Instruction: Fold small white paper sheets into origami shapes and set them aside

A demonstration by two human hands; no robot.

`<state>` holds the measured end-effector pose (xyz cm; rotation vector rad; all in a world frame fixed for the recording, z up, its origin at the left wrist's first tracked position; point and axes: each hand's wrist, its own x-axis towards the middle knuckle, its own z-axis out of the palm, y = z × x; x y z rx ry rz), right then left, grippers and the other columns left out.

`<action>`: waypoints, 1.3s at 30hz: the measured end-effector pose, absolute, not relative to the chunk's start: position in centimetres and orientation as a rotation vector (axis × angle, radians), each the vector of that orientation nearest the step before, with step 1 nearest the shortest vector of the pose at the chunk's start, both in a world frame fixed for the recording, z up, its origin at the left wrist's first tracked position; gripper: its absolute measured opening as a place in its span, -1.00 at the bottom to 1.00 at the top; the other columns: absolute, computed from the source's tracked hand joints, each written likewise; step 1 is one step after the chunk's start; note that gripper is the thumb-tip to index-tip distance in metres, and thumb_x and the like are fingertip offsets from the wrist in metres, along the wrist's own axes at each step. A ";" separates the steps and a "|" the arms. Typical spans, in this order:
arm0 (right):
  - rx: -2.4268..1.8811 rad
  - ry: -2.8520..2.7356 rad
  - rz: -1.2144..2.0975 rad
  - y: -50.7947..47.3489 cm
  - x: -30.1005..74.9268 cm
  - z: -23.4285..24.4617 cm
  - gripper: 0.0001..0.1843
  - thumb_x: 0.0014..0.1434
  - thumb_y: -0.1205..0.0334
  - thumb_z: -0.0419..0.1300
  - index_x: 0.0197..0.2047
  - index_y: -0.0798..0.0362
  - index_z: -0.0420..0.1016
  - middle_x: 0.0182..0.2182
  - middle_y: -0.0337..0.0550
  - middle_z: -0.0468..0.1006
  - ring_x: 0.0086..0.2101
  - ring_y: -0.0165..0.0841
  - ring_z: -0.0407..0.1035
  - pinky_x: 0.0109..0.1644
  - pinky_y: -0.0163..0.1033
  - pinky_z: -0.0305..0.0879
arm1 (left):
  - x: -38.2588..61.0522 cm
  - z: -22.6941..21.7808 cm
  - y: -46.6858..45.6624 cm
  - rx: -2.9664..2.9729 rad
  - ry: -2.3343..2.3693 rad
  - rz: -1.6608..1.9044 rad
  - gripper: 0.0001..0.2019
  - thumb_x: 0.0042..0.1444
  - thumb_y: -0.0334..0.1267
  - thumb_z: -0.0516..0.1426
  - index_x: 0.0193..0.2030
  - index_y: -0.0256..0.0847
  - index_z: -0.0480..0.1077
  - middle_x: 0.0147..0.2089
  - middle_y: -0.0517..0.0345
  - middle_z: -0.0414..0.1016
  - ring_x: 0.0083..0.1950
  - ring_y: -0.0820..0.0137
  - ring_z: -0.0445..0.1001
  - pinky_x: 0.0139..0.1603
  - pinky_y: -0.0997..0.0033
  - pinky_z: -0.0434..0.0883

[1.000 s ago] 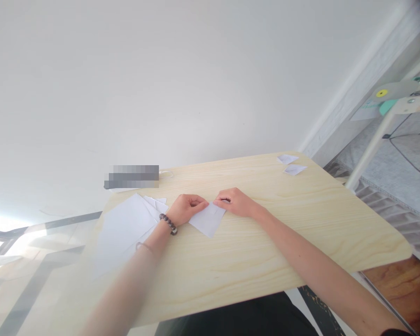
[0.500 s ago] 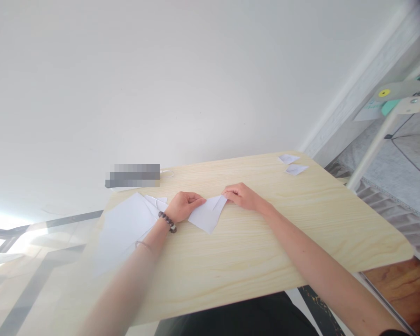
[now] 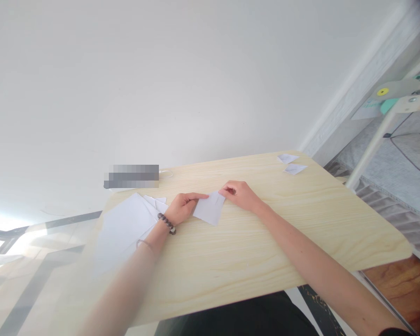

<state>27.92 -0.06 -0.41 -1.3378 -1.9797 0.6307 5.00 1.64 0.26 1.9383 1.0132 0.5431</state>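
Note:
A small, white, roughly square piece of paper [image 3: 210, 209] with creases lies on the wooden table between my hands. My left hand [image 3: 182, 207], wearing a dark bead bracelet, holds its upper left side, with the index finger stretched along the top edge and the other fingers curled. At the upper right corner, my right hand [image 3: 240, 193] pinches the paper between thumb and fingertips. Larger white sheets [image 3: 124, 228] lie to the left, partly under my left wrist and forearm.
Two folded paper pieces [image 3: 295, 169] rest at the table's far right corner. A pixelated object with a white cord [image 3: 166, 173] is at the back left. The wall [image 3: 203, 84] rises behind the table [image 3: 266, 261], and a pale metal frame [image 3: 371, 144] stands to the right.
The paper has turned slightly, and its lower corner has shifted up and right. My left index finger has straightened along the top edge. My right hand has moved slightly left.

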 end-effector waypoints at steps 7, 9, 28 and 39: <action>-1.338 -1.980 0.319 0.1 28.0 -0.8 -0.74 0.04 0.22 0.12 -0.15 0.01 0.36 -0.21 -0.14 0.37 -0.21 -0.33 0.25 -0.11 -0.22 0.23 | 5.5 -0.5 1.6 2.229 0.959 0.673 -0.70 0.10 -0.29 -0.03 -0.06 -0.15 0.40 0.00 0.17 0.42 -0.01 0.39 0.38 0.03 0.37 0.32; -1.324 -2.023 0.229 0.0 28.0 -0.7 -0.70 0.04 0.24 0.12 -0.10 -0.01 0.35 -0.15 -0.11 0.34 -0.12 -0.28 0.21 -0.01 -0.15 0.18 | 5.5 -1.0 2.0 2.415 0.944 0.689 -0.71 0.11 -0.31 -0.03 -0.09 -0.14 0.42 -0.03 0.16 0.44 0.06 0.35 0.32 0.10 0.27 0.27; -1.291 -2.148 0.246 -0.2 26.7 -1.1 -0.82 0.12 0.19 0.09 -0.37 0.01 0.50 -0.34 -0.17 0.47 -0.29 -0.36 0.26 -0.14 -0.20 0.10 | 5.3 -1.1 1.7 2.836 1.066 0.519 -0.65 0.20 -0.17 -0.10 0.06 -0.15 0.28 0.16 0.08 0.24 0.19 0.27 0.16 0.15 0.14 0.17; -1.514 -1.950 0.386 0.6 26.6 -1.4 -0.80 0.09 0.13 0.08 -0.43 0.04 0.44 -0.45 -0.20 0.45 -0.38 -0.40 0.28 -0.26 -0.29 0.14 | 6.0 0.3 0.6 2.919 1.016 0.456 -0.69 0.18 -0.20 -0.09 0.00 -0.18 0.31 -0.02 0.00 0.33 0.09 0.24 0.23 0.07 0.15 0.23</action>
